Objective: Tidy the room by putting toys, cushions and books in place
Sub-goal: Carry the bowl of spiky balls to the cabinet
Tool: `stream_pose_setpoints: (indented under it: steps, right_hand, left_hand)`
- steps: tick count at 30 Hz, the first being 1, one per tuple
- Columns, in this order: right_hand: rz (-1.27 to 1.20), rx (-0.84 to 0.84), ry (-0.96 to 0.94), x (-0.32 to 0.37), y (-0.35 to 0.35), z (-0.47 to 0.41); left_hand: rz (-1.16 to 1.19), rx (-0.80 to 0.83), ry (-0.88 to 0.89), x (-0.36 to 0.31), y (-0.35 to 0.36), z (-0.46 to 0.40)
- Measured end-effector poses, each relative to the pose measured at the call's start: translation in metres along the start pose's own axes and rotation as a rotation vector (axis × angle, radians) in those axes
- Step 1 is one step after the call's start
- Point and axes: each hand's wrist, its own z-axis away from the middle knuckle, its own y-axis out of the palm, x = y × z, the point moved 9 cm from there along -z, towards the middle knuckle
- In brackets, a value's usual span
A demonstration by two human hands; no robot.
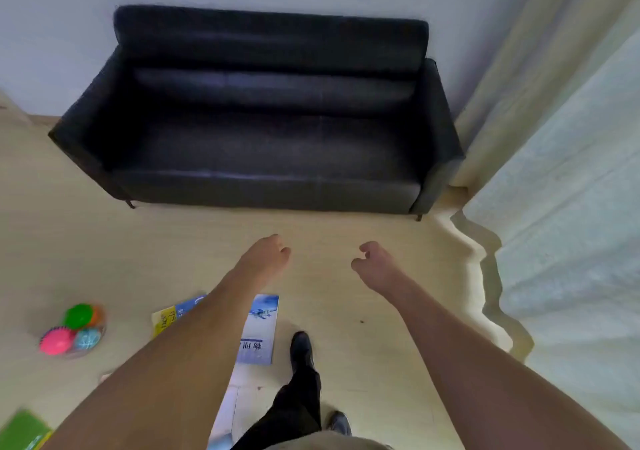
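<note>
Blue book (259, 332) on floor under left grip's (268, 254) forearm.

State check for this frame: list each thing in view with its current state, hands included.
Left hand: loosely curled, holding nothing.
Right hand: loosely curled, holding nothing.
Sofa: seat bare, against the wall.
Blue book: flat on the floor, closed.
Yellow-blue book: on the floor, partly hidden by the left arm.
Toy balls: clustered on the floor.
Green book: on the floor, cut off by the frame edge.
</note>
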Motion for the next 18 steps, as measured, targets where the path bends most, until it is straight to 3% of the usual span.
stream_pose_setpoints:
  steps: [10, 18]
  right_hand:
    - [0.071, 0.021, -0.058, 0.138, -0.015, -0.138]
    - [0.149, 0.145, -0.048, 0.218, 0.004, -0.260]
  left_hand:
    - [0.020, 0.034, 0.002, 0.030, -0.094, -0.157]
    - [0.076, 0.041, -0.110, 0.064, -0.140, -0.277]
